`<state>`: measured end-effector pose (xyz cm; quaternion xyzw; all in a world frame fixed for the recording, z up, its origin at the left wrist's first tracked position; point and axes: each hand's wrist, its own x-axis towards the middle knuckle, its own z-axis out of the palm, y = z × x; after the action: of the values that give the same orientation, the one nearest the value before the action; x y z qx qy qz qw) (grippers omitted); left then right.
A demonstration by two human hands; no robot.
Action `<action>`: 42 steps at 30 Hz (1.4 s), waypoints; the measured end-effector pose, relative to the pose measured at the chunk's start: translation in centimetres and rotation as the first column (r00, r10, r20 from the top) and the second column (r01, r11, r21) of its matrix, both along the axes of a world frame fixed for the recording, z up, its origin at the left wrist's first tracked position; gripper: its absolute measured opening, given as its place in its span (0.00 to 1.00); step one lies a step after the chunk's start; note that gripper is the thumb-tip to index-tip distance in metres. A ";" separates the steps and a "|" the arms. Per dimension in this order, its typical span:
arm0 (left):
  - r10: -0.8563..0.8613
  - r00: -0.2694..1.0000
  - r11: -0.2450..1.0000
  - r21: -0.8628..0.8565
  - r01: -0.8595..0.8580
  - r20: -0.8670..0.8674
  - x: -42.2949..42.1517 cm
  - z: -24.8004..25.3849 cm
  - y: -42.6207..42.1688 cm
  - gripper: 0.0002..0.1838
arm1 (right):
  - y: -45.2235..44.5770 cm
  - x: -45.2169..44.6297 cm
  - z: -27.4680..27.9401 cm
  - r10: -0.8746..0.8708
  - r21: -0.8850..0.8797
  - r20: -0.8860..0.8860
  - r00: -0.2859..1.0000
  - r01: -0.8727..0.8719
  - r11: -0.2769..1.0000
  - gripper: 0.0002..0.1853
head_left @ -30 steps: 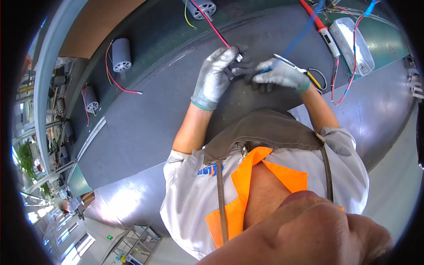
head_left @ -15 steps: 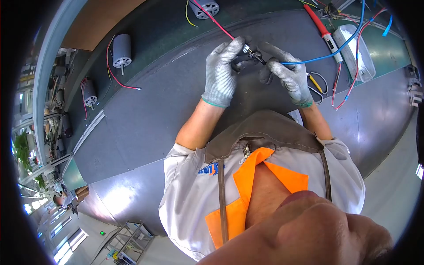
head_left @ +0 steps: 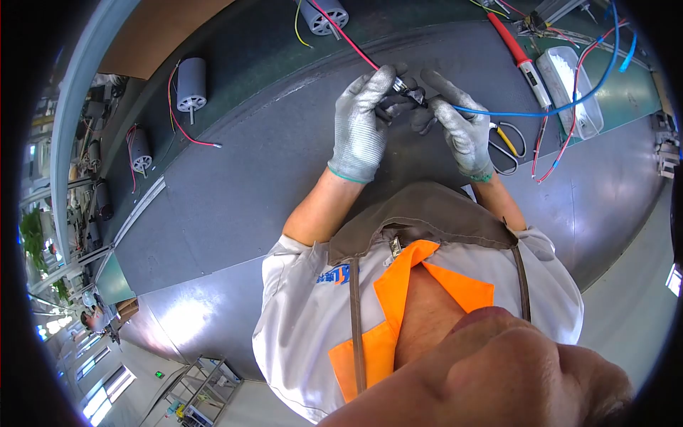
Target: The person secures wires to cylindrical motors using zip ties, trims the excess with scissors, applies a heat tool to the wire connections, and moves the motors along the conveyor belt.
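My left hand [head_left: 359, 124], in a grey-coated work glove, pinches the end of a red wire [head_left: 348, 41] that comes down from a grey motor [head_left: 325, 18] at the top. A small dark and metallic connector [head_left: 410, 92] sits at its fingertips, partly covered by the gloves. Close on the right, my gloved right hand [head_left: 464, 135] has thumb and fingers around the end of a blue cord [head_left: 526, 113], which curves up to the top right. Fingers hide where cord and connector meet, so I cannot tell if they are joined.
Two more motors [head_left: 191, 84] with loose leads stand at the left. On the right lie a red-handled tool [head_left: 518, 57] with a cable, yellow-handled cutters [head_left: 506, 136] and a clear plastic tray [head_left: 589, 119] with white contents. A dark grey mat [head_left: 249, 164] covers the bench.
The blue cord has swung lower and farther right. Both hands stay close together around the connector, with only slight shifts of the fingers. The whole view has moved a little.
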<state>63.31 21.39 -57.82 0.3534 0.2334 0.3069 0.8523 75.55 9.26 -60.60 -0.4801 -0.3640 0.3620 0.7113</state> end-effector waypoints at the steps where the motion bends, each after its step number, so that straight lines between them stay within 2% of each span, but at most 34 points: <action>1: 0.016 1.000 1.000 0.001 -0.016 0.002 0.0 0.1 -0.1 0.16 | 0.0 0.0 -0.1 -0.015 0.015 0.011 1.000 0.015 1.000 0.24; 5: 0.027 0.999 0.999 0.025 -0.026 -0.024 0.3 0.1 -0.3 0.16 | -0.2 0.0 -0.3 -0.060 -0.056 -0.013 0.998 0.059 0.997 0.23; 7: 0.057 0.992 0.983 0.177 -0.036 -0.111 0.5 0.3 -0.4 0.15 | -0.3 0.0 -0.2 -0.025 -0.013 -0.153 0.988 0.023 1.000 0.22; 11: 0.093 0.992 0.978 0.195 -0.076 -0.080 1.2 -0.3 -0.5 0.18 | 0.3 -0.3 0.0 -0.021 0.040 -0.273 0.962 0.033 0.999 0.22; 13: 0.063 0.998 0.994 0.086 -0.062 -0.010 1.2 -0.5 0.0 0.17 | 0.9 -0.2 0.0 0.015 0.089 -0.368 0.930 0.019 0.996 0.21; 14: 0.063 0.998 0.994 0.086 -0.062 -0.013 1.1 -0.5 0.0 0.17 | 1.0 -0.3 0.0 0.015 0.088 -0.371 0.928 0.019 0.996 0.21; 20: 0.068 0.995 0.989 0.133 -0.057 -0.078 1.5 -0.8 -0.4 0.14 | 1.6 -0.2 -0.1 -0.026 0.064 -0.285 0.958 0.046 0.997 0.19; 23: -0.028 0.999 0.999 0.029 0.029 -0.046 1.7 -3.0 -0.4 0.15 | 1.9 -0.3 0.2 -0.036 0.094 -0.269 0.963 0.063 0.994 0.20; 25: -0.127 0.977 0.981 -0.124 0.149 0.170 1.6 -4.9 -0.3 0.17 | 1.6 0.4 0.5 0.084 -0.026 -0.167 0.982 -0.089 0.996 0.23; 26: -0.217 0.894 0.941 -0.159 0.298 0.392 1.6 -6.7 0.3 0.20 | 0.9 1.8 1.2 0.180 -0.100 -0.141 0.974 -0.195 0.976 0.26; 27: -0.112 0.975 0.966 -0.207 0.151 0.190 1.7 -4.3 -0.6 0.18 | 0.3 3.1 0.8 0.151 -0.102 -0.134 0.980 -0.165 0.981 0.26; 28: -0.048 0.990 0.981 -0.179 0.071 0.129 1.7 -4.5 -0.4 0.18 | -0.2 4.8 0.1 0.094 -0.144 0.167 0.981 -0.070 0.987 0.28; 29: 0.025 0.997 0.989 -0.146 -0.014 0.071 1.7 -4.9 0.1 0.18 | -0.8 6.9 -0.4 0.050 -0.163 0.454 0.890 0.027 0.986 0.30; 30: 0.058 0.994 0.981 -0.190 -0.039 0.096 1.5 -5.2 0.7 0.16 | -2.2 9.9 -0.8 0.086 -0.232 0.395 0.914 0.009 0.973 0.34; 31: 0.103 0.994 0.976 -0.196 -0.093 0.042 1.5 -4.3 0.7 0.16 | -3.4 12.2 -0.1 -0.075 -0.175 0.793 0.604 0.343 0.923 0.35; 32: 0.100 0.993 0.978 -0.188 -0.087 0.063 1.5 -4.3 0.8 0.17 | -4.4 14.9 -0.7 -0.126 -0.035 0.964 0.233 0.583 0.811 0.32; 33: 0.100 0.992 0.981 -0.175 -0.085 0.080 1.4 -4.3 1.0 0.17 | -5.2 17.2 -1.2 -0.045 -0.102 0.984 0.175 0.745 0.659 0.26; 34: 0.115 0.990 0.980 -0.171 -0.100 0.077 1.4 -4.5 1.2 0.17 | -6.6 21.7 -5.0 0.021 -0.054 0.998 0.051 0.793 0.607 0.24; 35: 0.086 0.992 0.983 -0.170 -0.069 0.094 1.3 -5.0 1.3 0.17 | -7.1 24.3 -6.9 0.065 -0.218 0.973 0.221 0.796 0.565 0.24; 36: 0.064 0.991 0.985 -0.167 -0.044 0.115 1.3 -5.2 1.2 0.18 | -7.1 24.9 -7.4 0.004 -0.132 0.986 0.164 0.775 0.618 0.23; 37: 0.072 0.993 0.985 -0.164 -0.056 0.091 1.5 -4.3 0.8 0.18 | -6.7 24.6 -7.1 0.029 -0.094 0.995 0.099 0.757 0.647 0.22; 39: 0.035 0.984 0.985 -0.175 -0.004 0.176 1.5 -5.5 1.2 0.17 | -4.9 22.8 -6.9 -0.169 -0.167 0.863 0.476 0.585 0.794 0.23; 41: 0.121 0.984 0.984 -0.143 -0.102 0.132 1.8 -4.3 0.8 0.17 | -2.6 21.4 -6.5 -0.109 -0.352 0.542 0.833 0.343 0.871 0.26; 42: 0.102 0.985 0.984 -0.160 -0.080 0.139 1.7 -4.8 1.1 0.17 | -1.0 20.1 -5.2 -0.017 -0.361 0.503 0.864 0.228 0.904 0.26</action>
<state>65.01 22.47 -62.65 0.2521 0.2088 0.3519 0.8769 95.65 8.31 -65.78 -0.7163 -0.4157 0.2498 0.5017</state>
